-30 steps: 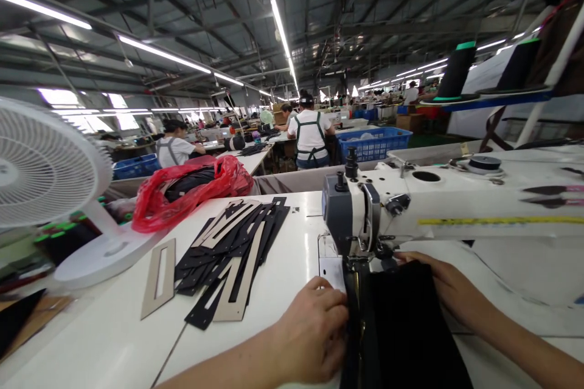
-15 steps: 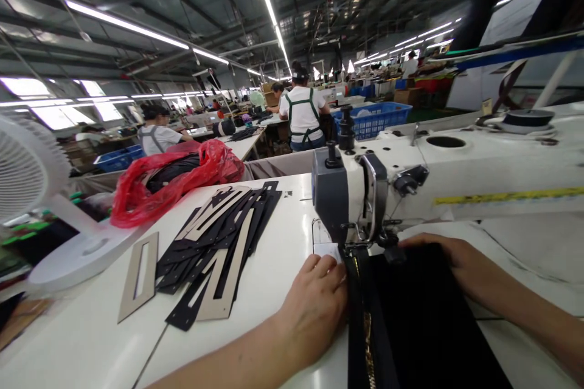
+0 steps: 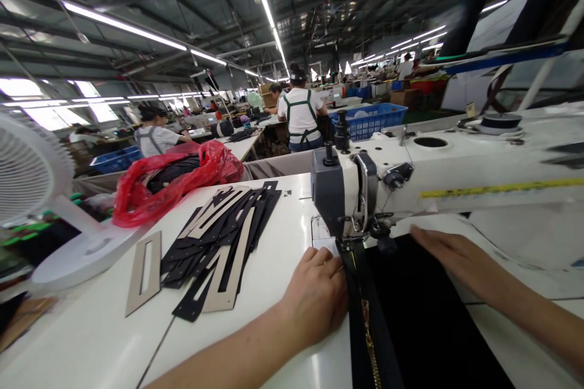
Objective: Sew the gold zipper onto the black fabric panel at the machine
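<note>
Black fabric [image 3: 424, 316] with a gold zipper [image 3: 368, 331] along its left side lies under the needle area of a white and grey sewing machine [image 3: 328, 185]. At the fabric's left edge, just in front of the presser foot, my left hand [image 3: 317, 298] has its fingers curled together on the cloth. My right hand [image 3: 451, 255] rests along the fabric's right upper edge, fingers stretched out and lying rather flat. The fingertips of my left hand are partly hidden.
Black and beige slotted pieces [image 3: 228, 237] are piled on the white table [image 3: 104, 352]. Behind them sits a red plastic bag [image 3: 219, 161]; a white fan [image 3: 77, 219] stands at left. Beyond are people, a blue basket [image 3: 374, 121] and thread cones [image 3: 465, 18].
The fabric's gold zipper pull shows higher, nearer the machine. My right hand has shifted slightly up, its fingers straighter along the edge. The whole view has moved a little to the right.
</note>
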Demonstrator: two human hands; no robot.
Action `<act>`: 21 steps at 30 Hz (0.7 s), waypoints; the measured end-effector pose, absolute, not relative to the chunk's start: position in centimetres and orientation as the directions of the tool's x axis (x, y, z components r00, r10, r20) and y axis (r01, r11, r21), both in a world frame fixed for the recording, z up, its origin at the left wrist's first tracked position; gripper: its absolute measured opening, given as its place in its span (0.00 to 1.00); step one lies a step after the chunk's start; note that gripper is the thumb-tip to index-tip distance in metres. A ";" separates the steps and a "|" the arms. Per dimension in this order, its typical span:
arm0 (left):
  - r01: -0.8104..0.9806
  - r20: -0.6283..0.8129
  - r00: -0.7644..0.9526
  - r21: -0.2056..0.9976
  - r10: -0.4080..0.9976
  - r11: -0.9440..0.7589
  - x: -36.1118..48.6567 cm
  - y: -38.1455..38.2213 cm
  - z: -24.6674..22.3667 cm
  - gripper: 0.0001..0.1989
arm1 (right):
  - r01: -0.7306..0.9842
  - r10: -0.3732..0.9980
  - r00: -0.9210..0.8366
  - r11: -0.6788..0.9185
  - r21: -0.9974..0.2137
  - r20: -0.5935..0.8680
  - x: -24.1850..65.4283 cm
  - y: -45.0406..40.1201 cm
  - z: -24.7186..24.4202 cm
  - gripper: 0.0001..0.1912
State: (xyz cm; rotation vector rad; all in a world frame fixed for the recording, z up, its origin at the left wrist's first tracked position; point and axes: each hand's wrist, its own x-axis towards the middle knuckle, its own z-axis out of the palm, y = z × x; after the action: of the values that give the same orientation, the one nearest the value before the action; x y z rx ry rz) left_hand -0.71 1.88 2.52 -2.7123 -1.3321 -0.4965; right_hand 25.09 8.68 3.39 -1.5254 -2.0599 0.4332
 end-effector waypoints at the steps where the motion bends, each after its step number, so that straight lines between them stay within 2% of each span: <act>1: 0.779 0.331 0.573 0.066 0.750 -0.624 -0.7 1.9 2.5 0.04 | 0.803 0.939 -0.262 0.341 -0.489 0.224 25.0 8.9 3.2 0.20; 3: 0.773 0.361 0.576 0.052 0.734 -0.632 -0.7 2.0 2.4 0.04 | 0.825 0.908 -0.348 0.414 -0.385 0.232 24.9 9.6 2.6 0.17; 6: 0.772 0.394 0.566 0.053 0.724 -0.633 -0.6 1.9 2.1 0.04 | 0.841 0.885 -0.366 0.447 -0.306 0.288 24.8 10.0 2.0 0.15; 8: 0.777 0.416 0.540 0.087 0.732 -0.623 -0.5 1.7 1.8 0.03 | 0.857 0.845 -0.368 0.470 -0.210 0.388 24.4 9.3 2.1 0.13; 10: 0.783 0.446 0.489 0.155 0.750 -0.603 -0.4 1.5 1.3 0.04 | 0.825 0.725 -0.439 0.559 -0.082 0.530 23.2 7.9 2.2 0.12; 12: 0.789 0.487 0.396 0.253 0.778 -0.560 -0.5 1.4 0.9 0.07 | 0.722 0.567 -0.553 0.691 0.012 0.610 21.5 6.3 2.1 0.13; 15: 0.778 0.530 0.310 0.337 0.790 -0.531 -0.7 1.4 0.3 0.15 | 0.601 0.496 -0.648 0.799 -0.011 0.578 19.3 4.8 1.3 0.15; 17: 0.751 0.551 0.359 0.310 0.754 -0.584 -0.9 1.6 0.1 0.17 | 0.574 0.487 -0.677 0.818 -0.019 0.552 18.7 4.5 0.6 0.18; 21: 0.693 0.578 0.469 0.228 0.668 -0.683 -1.1 2.4 -0.3 0.11 | 0.551 0.486 -0.673 0.833 -0.060 0.557 18.8 4.8 0.3 0.19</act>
State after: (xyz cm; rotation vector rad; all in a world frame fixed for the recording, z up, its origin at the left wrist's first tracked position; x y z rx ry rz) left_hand -1.09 2.36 -0.27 -2.6594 -1.2334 -1.0187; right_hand 18.82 4.78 0.31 -0.7580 -2.4382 -0.1508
